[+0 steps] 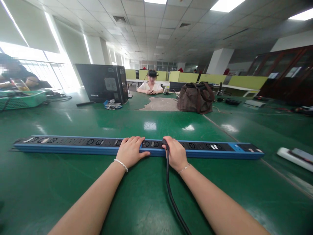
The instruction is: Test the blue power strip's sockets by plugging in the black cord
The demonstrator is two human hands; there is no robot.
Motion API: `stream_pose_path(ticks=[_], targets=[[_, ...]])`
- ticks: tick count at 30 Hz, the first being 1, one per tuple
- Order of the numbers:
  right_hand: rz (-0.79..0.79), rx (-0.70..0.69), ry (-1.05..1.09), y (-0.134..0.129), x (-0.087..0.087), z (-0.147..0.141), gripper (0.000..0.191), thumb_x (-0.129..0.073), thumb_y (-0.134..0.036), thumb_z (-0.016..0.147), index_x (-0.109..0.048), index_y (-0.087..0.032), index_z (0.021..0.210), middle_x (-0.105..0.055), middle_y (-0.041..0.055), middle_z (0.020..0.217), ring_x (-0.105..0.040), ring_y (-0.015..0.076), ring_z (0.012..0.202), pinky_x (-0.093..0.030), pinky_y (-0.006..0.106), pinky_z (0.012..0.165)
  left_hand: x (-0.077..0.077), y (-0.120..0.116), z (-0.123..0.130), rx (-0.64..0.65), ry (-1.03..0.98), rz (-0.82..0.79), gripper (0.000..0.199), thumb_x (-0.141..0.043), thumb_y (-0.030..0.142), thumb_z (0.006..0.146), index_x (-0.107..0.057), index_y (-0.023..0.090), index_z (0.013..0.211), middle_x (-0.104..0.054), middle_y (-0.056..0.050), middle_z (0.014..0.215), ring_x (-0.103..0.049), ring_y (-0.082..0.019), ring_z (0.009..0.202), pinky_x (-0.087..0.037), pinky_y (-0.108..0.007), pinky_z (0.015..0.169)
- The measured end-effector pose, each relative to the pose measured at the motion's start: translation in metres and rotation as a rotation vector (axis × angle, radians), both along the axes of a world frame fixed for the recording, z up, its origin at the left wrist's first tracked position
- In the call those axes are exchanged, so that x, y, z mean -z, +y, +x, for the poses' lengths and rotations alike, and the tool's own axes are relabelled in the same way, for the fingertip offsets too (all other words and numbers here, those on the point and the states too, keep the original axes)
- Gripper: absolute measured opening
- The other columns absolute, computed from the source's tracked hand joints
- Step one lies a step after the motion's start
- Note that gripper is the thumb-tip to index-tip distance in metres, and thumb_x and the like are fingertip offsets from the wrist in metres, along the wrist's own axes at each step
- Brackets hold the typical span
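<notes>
- Step in hand, as I judge it: you're working a black plug (166,143) at a socket of the long blue-and-black power strip (70,150). Going in or coming out: one still can't say.
- Strip lies flat, sockets up, across the green bench (73,195) in front of you, running nearly the full width of view.
- Your left hand (132,151): half spread, clasped over the strip left of the plug, fingers on top toward the far edge, thumb along the near side. Looks like it's steadying.
- Your right hand (175,153): closed round the plug, fingers wrapped over it, knuckles above the strip.
- Black cable (168,182) drops from the plug over the strip's near side, between your forearms.
- Two bare sockets (151,144) show between your hands.
- Next move, my guess: either way it calls for left pinning the strip, right working the plug square to its socket, no twist, cable slack.
- Hidden: the plug's face and the socket under it, so seating depth can't be told. Grip force neither. Your left hand also covers some sockets.
- Cut off: cable's far end leaves at the bottom; white object (288,155) on the right runs off the edge.
- Hard to read: strip labels, markings at both ends.
</notes>
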State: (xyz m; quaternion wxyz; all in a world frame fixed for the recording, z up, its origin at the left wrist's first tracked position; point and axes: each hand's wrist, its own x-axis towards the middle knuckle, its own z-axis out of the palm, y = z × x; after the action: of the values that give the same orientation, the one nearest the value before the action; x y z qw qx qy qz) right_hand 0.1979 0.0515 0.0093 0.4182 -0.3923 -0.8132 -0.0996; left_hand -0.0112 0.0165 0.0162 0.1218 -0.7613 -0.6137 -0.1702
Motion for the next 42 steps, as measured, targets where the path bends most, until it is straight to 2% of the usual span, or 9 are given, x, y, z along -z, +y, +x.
stream_pose_path(ticks=[6,10,14,17,21,30,33,37,42], targets=[[0.134,0.120,0.358,-0.005,-0.050,0.016,0.032,-0.040,-0.034,0.091,-0.052,-0.020,0.117,-0.062,0.0096,0.111,-0.059,0.0218,0.100,-0.044,0.035,0.090,0.000,0.000,0.001,-0.008,-0.017,-0.022,0.061,-0.052,0.060,0.075,-0.049,0.024,0.125,-0.058,-0.008,0.123,-0.049,-0.025,0.116,-0.030,-0.041,0.100],[0.025,0.040,0.256,0.001,-0.029,0.024,0.031,-0.045,-0.036,0.089,-0.055,-0.018,0.113,-0.064,0.0099,0.107,-0.060,0.0222,0.097,-0.046,0.036,0.088,-0.001,0.001,-0.003,-0.009,-0.039,-0.061,0.060,-0.051,0.058,0.077,-0.048,0.024,0.126,-0.056,-0.009,0.127,-0.047,-0.025,0.119,-0.029,-0.043,0.101],[-0.079,-0.007,0.235,-0.002,-0.006,0.010,0.034,-0.053,-0.034,0.085,-0.054,-0.017,0.114,-0.066,0.0105,0.104,-0.061,0.0230,0.095,-0.048,0.037,0.084,-0.011,-0.004,0.008,-0.007,-0.182,-0.056,0.045,-0.031,0.047,0.090,-0.051,0.021,0.121,-0.055,-0.008,0.128,-0.044,-0.024,0.122,-0.031,-0.043,0.102],[-0.038,-0.068,0.168,-0.009,-0.004,-0.004,0.033,-0.051,-0.027,0.084,-0.054,-0.016,0.115,-0.066,0.0106,0.103,-0.060,0.0224,0.096,-0.047,0.038,0.086,-0.027,-0.015,0.035,-0.081,-0.413,-0.007,0.044,-0.024,0.045,0.092,-0.054,0.017,0.107,-0.064,-0.010,0.106,-0.056,-0.022,0.106,-0.040,-0.037,0.093],[0.069,-0.195,0.036,-0.016,-0.003,-0.011,0.032,-0.045,-0.020,0.084,-0.056,-0.015,0.114,-0.066,0.0107,0.102,-0.059,0.0204,0.096,-0.045,0.039,0.090,-0.042,-0.026,0.066,-0.027,-0.550,-0.236,0.025,-0.039,0.034,0.089,-0.049,0.018,0.105,-0.067,-0.009,0.096,-0.063,-0.021,0.093,-0.046,-0.032,0.078],[0.057,-0.248,-0.009,-0.013,-0.001,-0.009,0.034,-0.048,-0.025,0.085,-0.053,-0.015,0.117,-0.065,0.0098,0.111,-0.059,0.0186,0.100,-0.045,0.035,0.089,-0.050,-0.032,0.067,-0.056,-0.504,-0.316,0.021,-0.042,0.021,0.085,-0.048,0.015,0.104,-0.068,-0.011,0.090,-0.066,-0.021,0.086,-0.047,-0.029,0.070],[-0.003,-0.175,-0.034,-0.008,0.003,-0.005,0.043,-0.048,-0.029,0.086,-0.046,-0.014,0.126,-0.057,0.0124,0.125,-0.055,0.0208,0.110,-0.044,0.038,0.092,-0.068,-0.028,0.049,-0.204,-0.524,-0.188,0.028,-0.044,0.022,0.084,-0.048,0.014,0.111,-0.068,-0.012,0.095,-0.065,-0.021,0.088,-0.047,-0.030,0.073],[-0.086,-0.055,-0.069,-0.003,0.008,-0.001,0.040,-0.045,-0.025,0.086,-0.048,-0.013,0.124,-0.060,0.0113,0.120,-0.056,0.0220,0.107,-0.043,0.039,0.092,-0.092,-0.019,-0.012,-0.424,-0.441,-0.153,0.032,-0.043,0.033,0.083,-0.054,0.018,0.109,-0.068,-0.007,0.097,-0.063,-0.022,0.088,-0.047,-0.032,0.075],[-0.134,-0.014,-0.105,-0.003,0.006,-0.002,0.030,-0.045,-0.024,0.086,-0.058,-0.016,0.112,-0.066,0.0079,0.108,-0.058,0.0212,0.100,-0.042,0.038,0.091,-0.090,-0.016,-0.085,-0.596,-0.303,-0.152,0.039,-0.032,0.033,0.084,-0.057,0.017,0.109,-0.066,-0.011,0.107,-0.060,-0.025,0.097,-0.045,-0.034,0.080]])
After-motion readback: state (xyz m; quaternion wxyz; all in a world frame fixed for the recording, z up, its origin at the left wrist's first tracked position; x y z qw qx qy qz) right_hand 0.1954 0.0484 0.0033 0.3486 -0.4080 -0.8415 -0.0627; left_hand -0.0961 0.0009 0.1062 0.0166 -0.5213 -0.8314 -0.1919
